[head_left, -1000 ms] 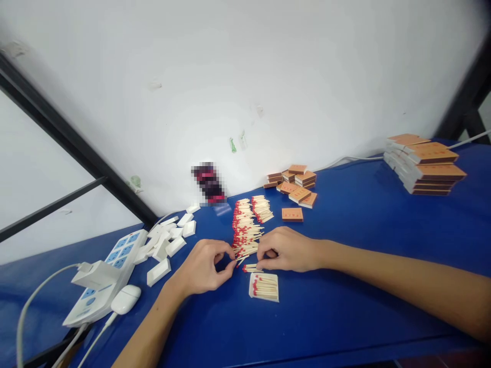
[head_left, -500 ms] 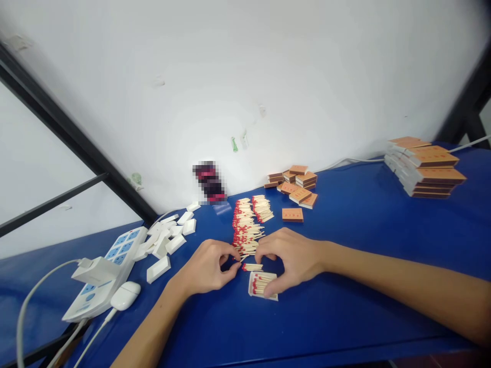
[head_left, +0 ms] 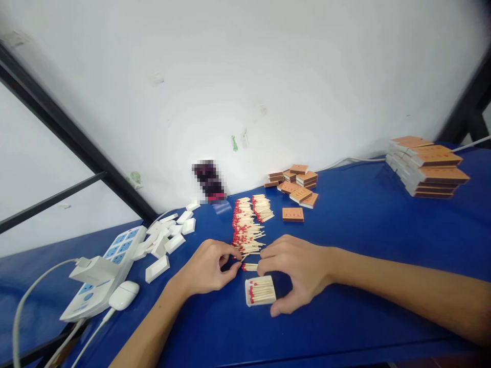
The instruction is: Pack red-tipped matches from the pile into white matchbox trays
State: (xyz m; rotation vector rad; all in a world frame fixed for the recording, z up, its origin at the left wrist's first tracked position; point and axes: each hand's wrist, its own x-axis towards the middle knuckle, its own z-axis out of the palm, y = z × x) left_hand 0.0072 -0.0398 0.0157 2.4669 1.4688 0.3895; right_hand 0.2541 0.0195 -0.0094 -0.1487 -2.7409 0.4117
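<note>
A white matchbox tray (head_left: 260, 291) filled with red-tipped matches lies on the blue table (head_left: 368, 230). My right hand (head_left: 297, 268) curls over its right end, thumb at the tray's near right corner and fingertips on a small bundle of matches (head_left: 250, 267) just behind it. My left hand (head_left: 209, 268) pinches the red-tipped end of that same bundle, thumb against fingers. A long heap of loose matches (head_left: 247, 225) lies just beyond both hands.
Several empty white trays (head_left: 169, 240) lie at the left, beside a white and blue power strip (head_left: 105, 273) with a plugged charger and a white earbud case (head_left: 123, 295). Orange matchbox sleeves (head_left: 295, 186) sit behind the heap; stacked ones (head_left: 429, 166) stand far right.
My right hand has shifted toward me and closed around the filled tray's right end, and the tray has slid slightly left and nearer. My left hand stays pinched at the small bundle.
</note>
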